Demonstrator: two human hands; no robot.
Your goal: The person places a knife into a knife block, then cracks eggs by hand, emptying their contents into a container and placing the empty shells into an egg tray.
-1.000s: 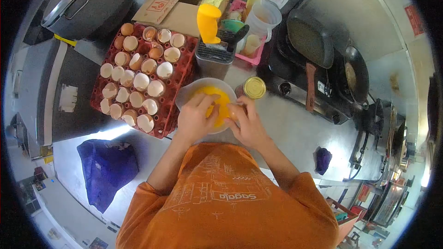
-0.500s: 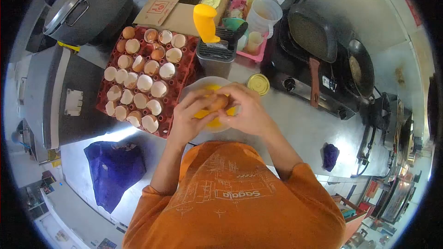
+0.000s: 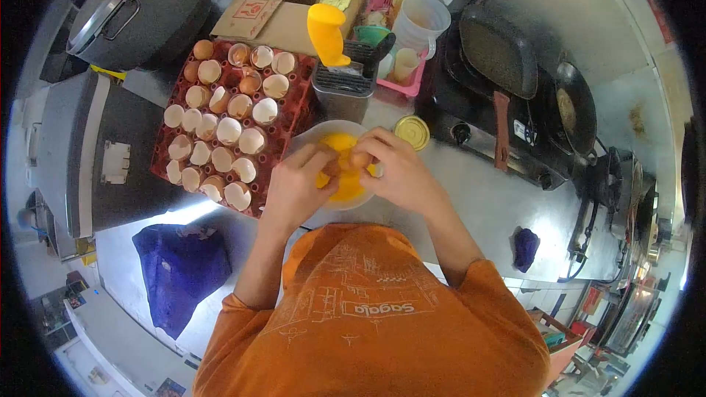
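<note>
Above a pale bowl (image 3: pixel 312 134) of yellow egg (image 3: pixel 347 192), both hands hold parts of one brown egg, split apart. My left hand (image 3: pixel 296 182) has its fingers curled around one eggshell half, mostly hidden by them. In the fingers of my right hand (image 3: pixel 401 170) is the other eggshell half (image 3: pixel 359 159). Some egg seems to hang between the two halves, over the bowl. Left of the bowl, a red egg tray (image 3: pixel 283 114) carries many emptied shells, with whole-looking brown eggs (image 3: pixel 204 49) at its far left corner.
A metal container (image 3: pixel 342 103) with a yellow-handled tool (image 3: pixel 327 33) stands behind the bowl. Near my right hand lies a round gold lid (image 3: pixel 412 133). Pans (image 3: pixel 500 51) sit on a black stove at right. A purple cloth (image 3: pixel 180 272) lies front left; a cardboard box (image 3: pixel 294 26) is behind.
The egg was whole-looking between both hands; now it is parted into two halves. My hands have drawn slightly apart over the bowl.
</note>
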